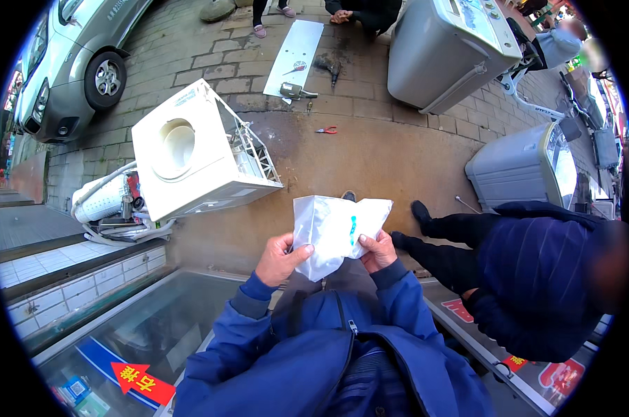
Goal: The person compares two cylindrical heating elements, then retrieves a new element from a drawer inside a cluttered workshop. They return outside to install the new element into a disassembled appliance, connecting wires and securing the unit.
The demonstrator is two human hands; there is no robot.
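Note:
A white translucent plastic bag (335,233) with a small blue-green mark is spread between my hands in front of my body. My left hand (283,258) grips its left lower edge with the thumb on top. My right hand (378,250) pinches it on the right side. What the bag contains, if anything, I cannot make out.
A dismantled white washing machine (172,174) and hoses (99,233) are left; twin-tub washers (432,62) (502,167) right. Red-handled pliers (327,130), a drill (328,69) and a white panel (293,52) lie ahead. A person (523,264) stands right, others ahead; a car (71,69) is parked left.

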